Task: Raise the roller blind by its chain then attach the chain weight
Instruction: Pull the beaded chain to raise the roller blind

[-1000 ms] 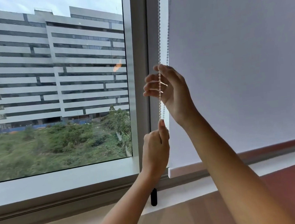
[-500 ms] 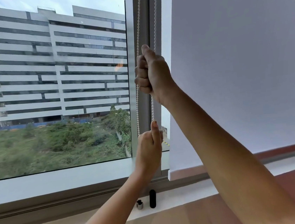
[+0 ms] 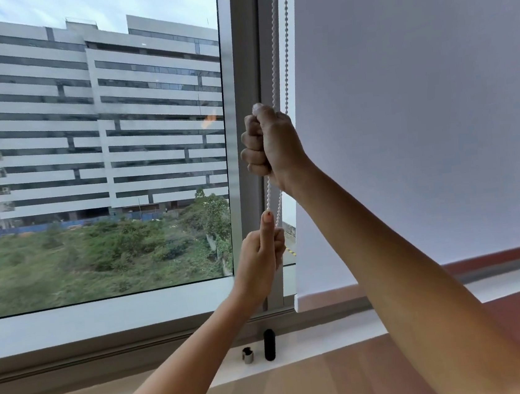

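Note:
A white roller blind (image 3: 420, 107) covers the right window, its bottom bar (image 3: 325, 298) just above the sill. A white bead chain (image 3: 276, 42) hangs along the blind's left edge. My right hand (image 3: 270, 145) is a fist closed on the chain, up high. My left hand (image 3: 261, 260) grips the chain lower down, thumb pointing up. On the sill below stand a black cylindrical chain weight (image 3: 269, 344) and a small silver piece (image 3: 248, 355).
The grey window frame post (image 3: 237, 53) rises just left of the chain. The left pane looks out on a large building and greenery. A white sill (image 3: 72, 328) runs under the window, with a wooden surface (image 3: 306, 386) below.
My right hand went from loosely fingering the chain to a closed fist around it. My left hand stayed gripping the chain below. The view shifted, revealing the silver piece on the sill.

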Demonstrator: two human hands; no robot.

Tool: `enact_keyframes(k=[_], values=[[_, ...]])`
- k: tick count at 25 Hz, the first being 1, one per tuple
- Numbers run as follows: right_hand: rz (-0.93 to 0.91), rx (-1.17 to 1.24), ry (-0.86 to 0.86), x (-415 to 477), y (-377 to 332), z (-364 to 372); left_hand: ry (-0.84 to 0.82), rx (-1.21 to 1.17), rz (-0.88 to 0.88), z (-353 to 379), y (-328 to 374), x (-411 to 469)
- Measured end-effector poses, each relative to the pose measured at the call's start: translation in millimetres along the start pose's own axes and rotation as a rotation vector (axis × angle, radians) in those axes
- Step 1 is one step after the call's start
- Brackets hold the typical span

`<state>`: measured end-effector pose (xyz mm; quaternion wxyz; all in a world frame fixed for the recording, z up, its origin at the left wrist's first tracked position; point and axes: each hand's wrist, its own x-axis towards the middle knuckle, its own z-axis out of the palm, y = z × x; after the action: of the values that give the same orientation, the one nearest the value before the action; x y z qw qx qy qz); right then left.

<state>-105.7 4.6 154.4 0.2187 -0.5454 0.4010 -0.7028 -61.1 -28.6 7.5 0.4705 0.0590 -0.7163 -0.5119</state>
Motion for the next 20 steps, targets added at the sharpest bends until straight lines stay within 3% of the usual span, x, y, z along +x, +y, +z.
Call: enact_keyframes(k=[5, 10, 17, 20], values=[[0.091, -0.022, 0.001, -23.7, 41.1, -2.0, 0.036, 0.036, -0.003, -1.2, -2.1, -12.1], [0.066, -0.146, 0.117, -68.3, 90.1, -3.4, 0.152, 0.004, -0.001, -10.2, -34.6, -43.2], [-0.048, -0.27, 0.211, -105.1, 108.7, -5.0, 0.137, 0.5, 0.253, -3.2, -25.2, -80.9], [-0.134, -0.261, 0.258, -123.1, 110.1, -4.8, 0.316, 0.495, 0.261, -7.3, -23.4, -91.7]])
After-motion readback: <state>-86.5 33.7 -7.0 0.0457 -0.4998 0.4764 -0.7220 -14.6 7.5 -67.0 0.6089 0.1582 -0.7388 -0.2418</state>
